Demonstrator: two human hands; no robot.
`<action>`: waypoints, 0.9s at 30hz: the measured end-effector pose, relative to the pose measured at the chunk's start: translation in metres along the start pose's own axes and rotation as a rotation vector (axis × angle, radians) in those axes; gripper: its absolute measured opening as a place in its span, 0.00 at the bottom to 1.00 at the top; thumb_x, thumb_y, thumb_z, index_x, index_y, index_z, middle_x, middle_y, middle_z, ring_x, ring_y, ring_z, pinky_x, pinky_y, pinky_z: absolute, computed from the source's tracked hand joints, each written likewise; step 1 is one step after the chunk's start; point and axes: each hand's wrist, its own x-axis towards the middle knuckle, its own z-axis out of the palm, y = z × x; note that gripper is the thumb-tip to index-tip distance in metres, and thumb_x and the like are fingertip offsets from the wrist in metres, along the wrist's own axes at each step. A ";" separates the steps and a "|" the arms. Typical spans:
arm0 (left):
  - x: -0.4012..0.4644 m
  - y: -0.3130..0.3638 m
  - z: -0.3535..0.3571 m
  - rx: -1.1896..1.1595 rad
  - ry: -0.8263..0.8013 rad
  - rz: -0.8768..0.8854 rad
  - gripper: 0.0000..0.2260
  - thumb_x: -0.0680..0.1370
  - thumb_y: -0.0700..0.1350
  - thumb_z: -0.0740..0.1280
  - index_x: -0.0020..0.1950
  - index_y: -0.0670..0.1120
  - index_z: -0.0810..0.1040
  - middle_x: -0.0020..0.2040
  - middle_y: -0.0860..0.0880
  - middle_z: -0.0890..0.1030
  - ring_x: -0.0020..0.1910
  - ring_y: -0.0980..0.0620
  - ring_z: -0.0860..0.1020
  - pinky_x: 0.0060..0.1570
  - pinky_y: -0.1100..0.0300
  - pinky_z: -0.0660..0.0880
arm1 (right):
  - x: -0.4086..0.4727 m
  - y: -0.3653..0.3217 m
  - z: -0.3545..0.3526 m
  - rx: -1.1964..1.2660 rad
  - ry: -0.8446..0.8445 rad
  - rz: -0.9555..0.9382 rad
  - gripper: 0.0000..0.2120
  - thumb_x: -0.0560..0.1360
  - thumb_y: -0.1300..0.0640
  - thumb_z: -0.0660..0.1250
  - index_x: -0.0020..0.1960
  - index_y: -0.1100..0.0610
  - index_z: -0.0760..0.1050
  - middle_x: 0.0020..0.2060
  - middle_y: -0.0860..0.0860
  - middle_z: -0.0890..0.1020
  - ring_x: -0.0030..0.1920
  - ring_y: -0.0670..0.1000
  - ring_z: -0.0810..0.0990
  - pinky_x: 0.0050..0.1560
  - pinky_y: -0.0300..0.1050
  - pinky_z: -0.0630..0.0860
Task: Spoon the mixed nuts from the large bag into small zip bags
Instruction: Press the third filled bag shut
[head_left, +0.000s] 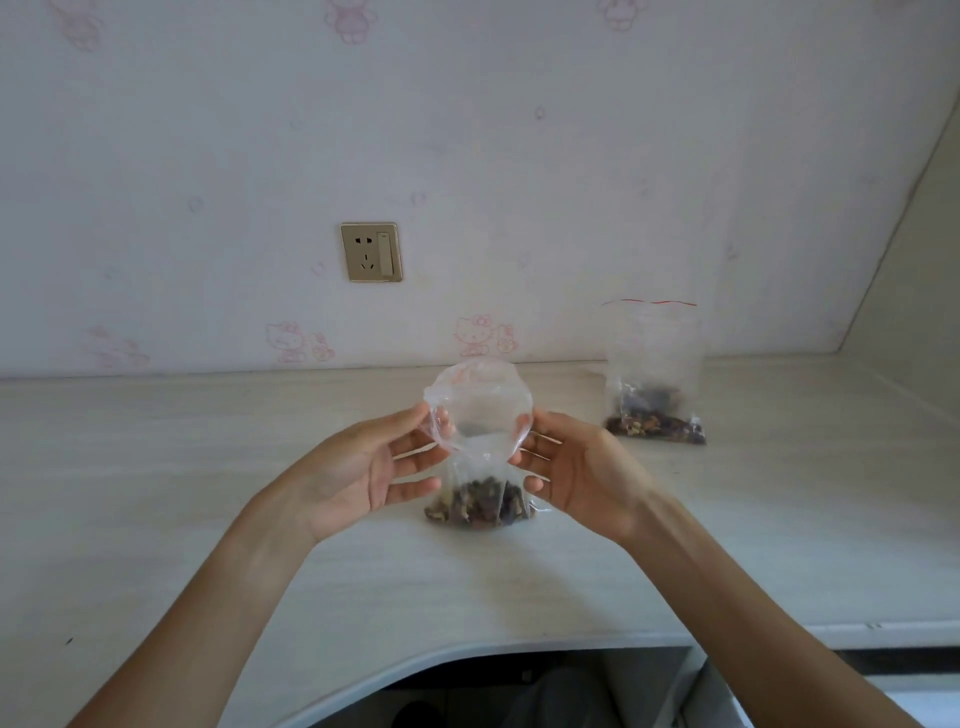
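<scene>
Our small zip bag (478, 447) stands upright on the surface (208, 467), mouth up; left hand (358, 473) and right hand (576, 473) pinch its rim, fingers otherwise spread.

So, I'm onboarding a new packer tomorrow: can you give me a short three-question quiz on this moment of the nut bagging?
1. True or false: the bag between the hands has its mouth open.
2. Where does the other zip bag stand? A) back right on the desk, by the wall B) on the left hand C) under the desk
3. Fill in: the right hand touches the near bag's ___ side.

Key: 1 true. 2 A. 3 right. Both bags hold nuts at the bottom; no spoon is in view.
</scene>
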 end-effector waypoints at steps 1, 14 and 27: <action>0.000 -0.002 0.001 -0.010 0.002 0.015 0.10 0.76 0.54 0.75 0.51 0.49 0.86 0.53 0.50 0.85 0.49 0.53 0.85 0.42 0.56 0.83 | 0.002 0.002 0.000 -0.004 -0.009 -0.014 0.07 0.77 0.53 0.70 0.45 0.54 0.85 0.44 0.52 0.82 0.42 0.50 0.83 0.32 0.41 0.75; 0.002 0.027 0.025 0.867 0.648 0.528 0.10 0.69 0.36 0.75 0.35 0.48 0.78 0.26 0.51 0.80 0.28 0.53 0.79 0.31 0.59 0.77 | -0.001 -0.021 0.032 -1.025 0.526 -0.481 0.08 0.72 0.67 0.63 0.39 0.59 0.66 0.24 0.57 0.75 0.21 0.57 0.78 0.22 0.49 0.71; -0.001 0.045 0.047 0.692 0.397 0.290 0.08 0.75 0.45 0.77 0.41 0.44 0.82 0.32 0.51 0.79 0.33 0.57 0.80 0.35 0.53 0.84 | -0.023 -0.054 0.035 -0.564 0.109 -0.096 0.12 0.81 0.53 0.70 0.57 0.61 0.84 0.46 0.60 0.87 0.46 0.59 0.88 0.37 0.48 0.83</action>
